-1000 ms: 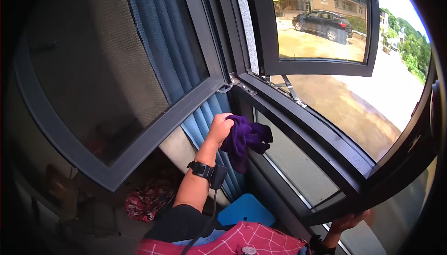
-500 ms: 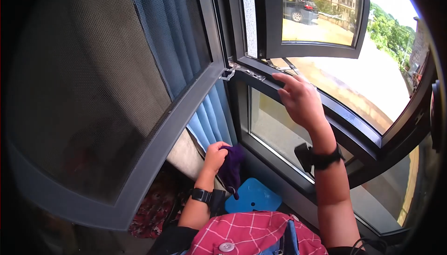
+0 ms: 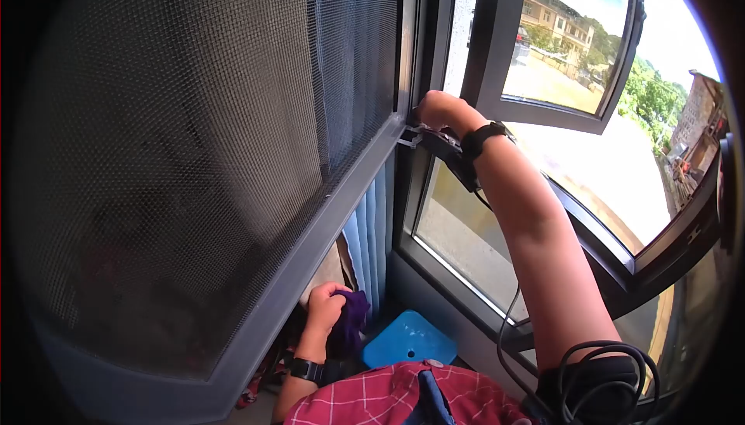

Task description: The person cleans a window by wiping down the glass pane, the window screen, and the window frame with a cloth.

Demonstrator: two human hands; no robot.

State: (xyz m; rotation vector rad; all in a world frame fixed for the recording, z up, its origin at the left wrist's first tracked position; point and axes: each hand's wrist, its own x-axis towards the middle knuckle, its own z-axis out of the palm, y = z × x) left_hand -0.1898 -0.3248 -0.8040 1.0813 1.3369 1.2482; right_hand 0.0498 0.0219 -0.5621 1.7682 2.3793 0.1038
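My left hand (image 3: 324, 306) is closed around a bunched purple cloth (image 3: 353, 318), low beside the blue curtain (image 3: 375, 231). My right hand (image 3: 442, 110) reaches to the inner corner of the window frame, by the hinge of the screen panel. Its back is toward me and the fingers are hidden, so whether it grips anything does not show. The mesh screen panel (image 3: 233, 153), in a grey frame, stands swung inward on the left. Beyond my right forearm, the glass window sash (image 3: 570, 45) is swung outward.
A blue plastic stool (image 3: 411, 340) stands below, near the wall. A black cable (image 3: 609, 355) loops around my right upper arm and hangs past the lower window pane (image 3: 466, 215). The dark window sill rail (image 3: 597, 231) runs to the right.
My right hand has moved left and away from me along the rail into the frame corner. My left hand, still holding the cloth, appears lower and further left. The view has shifted.
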